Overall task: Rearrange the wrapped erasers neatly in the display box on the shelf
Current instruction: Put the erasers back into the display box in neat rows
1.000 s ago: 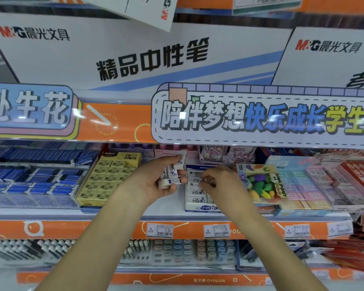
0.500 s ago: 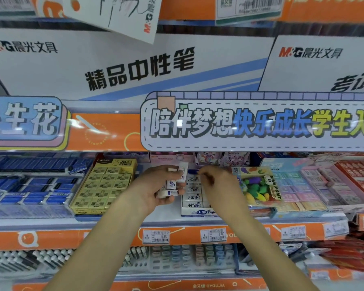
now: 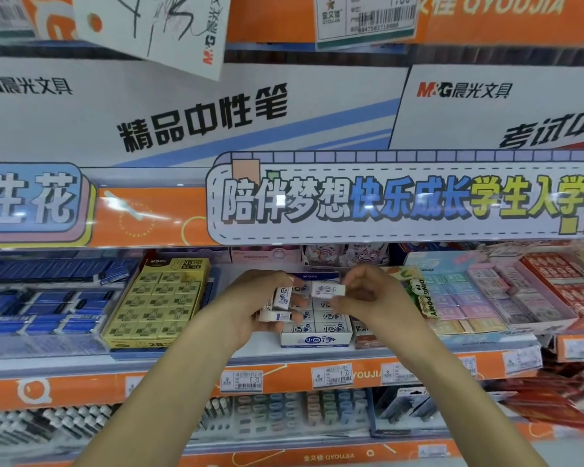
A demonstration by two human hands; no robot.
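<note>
In the head view, the right hand (image 3: pixel 368 293) has changed its job since a second ago: then its fingers were pressed down into the white display box (image 3: pixel 317 338), and now they are lifted clear of it, pinched shut on a single wrapped eraser (image 3: pixel 328 290) held level above the back rows. The left hand (image 3: pixel 250 305) still curls around a small loose bunch of erasers (image 3: pixel 279 303), tilted at odd angles just left of the box. That suggests one more piece has been drawn out for placing, so the refilling seems partway done, with the front rows already lying flat and even. The box sits on the shelf (image 3: pixel 182 362), between a yellow carton (image 3: pixel 159 305) and a bag of coloured pieces (image 3: pixel 422 291). The erasers are small rectangular blocks in glossy white sleeves with blue print, likely slick under the fingers; the box looks like thin printed card with a low front wall. The shelf edge is smooth orange strip carrying paper price tags (image 3: pixel 332 375).
</note>
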